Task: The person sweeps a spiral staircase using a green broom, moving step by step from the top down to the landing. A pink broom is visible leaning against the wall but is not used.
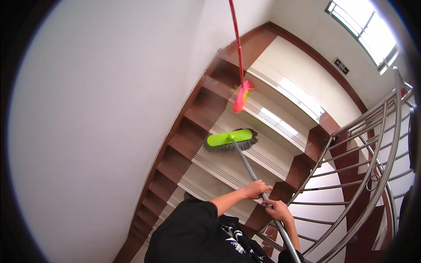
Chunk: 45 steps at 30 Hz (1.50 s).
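My left hand (pixel 257 189) and my right hand (pixel 279 210) are both closed around the grey metal pole of a push broom, the left one nearer the head. The broom's lime-green head (pixel 229 137) with dark grey bristles is over a tiled stair tread ahead of me, tilted a little; whether it touches the tread I cannot tell. Farther up, a pink and yellow broom head (pixel 243 97) on a long red handle (pixel 237 42) is at the upper steps, its handle running out of view at the top. Who or what holds it is hidden.
Cream and brown tiled stairs (pixel 227 164) reach a landing (pixel 306 70). A white wall (pixel 98 115) borders the left side, and a stainless steel railing (pixel 381 141) the right. Beyond the landing are a barred window (pixel 365 26) and a low exit sign (pixel 341 66).
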Motion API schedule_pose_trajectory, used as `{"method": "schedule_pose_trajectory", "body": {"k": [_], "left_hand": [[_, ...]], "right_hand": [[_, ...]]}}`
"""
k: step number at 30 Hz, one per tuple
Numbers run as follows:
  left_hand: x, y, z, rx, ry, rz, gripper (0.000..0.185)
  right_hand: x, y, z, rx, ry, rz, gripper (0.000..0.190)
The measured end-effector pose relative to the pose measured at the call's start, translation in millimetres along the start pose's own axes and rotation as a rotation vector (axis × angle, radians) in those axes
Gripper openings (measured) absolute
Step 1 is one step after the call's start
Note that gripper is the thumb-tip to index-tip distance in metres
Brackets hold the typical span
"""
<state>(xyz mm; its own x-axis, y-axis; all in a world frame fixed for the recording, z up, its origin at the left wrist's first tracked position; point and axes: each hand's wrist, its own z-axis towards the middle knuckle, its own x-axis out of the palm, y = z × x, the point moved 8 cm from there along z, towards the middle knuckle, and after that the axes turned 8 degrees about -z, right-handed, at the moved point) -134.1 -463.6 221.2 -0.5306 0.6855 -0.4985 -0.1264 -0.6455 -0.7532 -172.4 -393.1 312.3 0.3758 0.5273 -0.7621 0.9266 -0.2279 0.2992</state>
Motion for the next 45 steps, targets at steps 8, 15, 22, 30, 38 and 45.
{"method": "schedule_pose_trajectory", "body": {"k": [8, 15, 22, 30, 38, 45], "left_hand": [[-142.7, 11.2, -69.0, -0.124, -0.479, 0.064, 0.048], [-250.3, 73.1, -66.9, -0.199, -0.735, 0.172, 0.058], [-294.0, 131.9, -26.0, -0.323, -0.576, 0.239, 0.036], [-266.1, 144.5, -8.0, -0.303, -0.396, 0.167, 0.025], [-219.6, 163.0, -5.7, -0.349, -0.037, 0.073, 0.015], [-235.3, 154.4, -8.7, -0.34, -0.009, 0.1, 0.012]], "right_hand": [[-35.1, 135.5, 62.5, -0.328, -0.012, -0.444, 0.028], [-80.4, 181.1, 179.8, -0.304, 0.343, 0.003, 0.036], [-181.2, 167.5, 186.2, -0.256, 0.057, 0.896, 0.037], [-205.9, 84.4, 20.8, -0.785, -0.787, 1.807, 0.026], [-164.7, 44.6, 10.8, -0.796, -1.133, 1.88, 0.028], [-162.2, 69.4, 5.7, -0.79, -1.183, 1.876, 0.035]]}}
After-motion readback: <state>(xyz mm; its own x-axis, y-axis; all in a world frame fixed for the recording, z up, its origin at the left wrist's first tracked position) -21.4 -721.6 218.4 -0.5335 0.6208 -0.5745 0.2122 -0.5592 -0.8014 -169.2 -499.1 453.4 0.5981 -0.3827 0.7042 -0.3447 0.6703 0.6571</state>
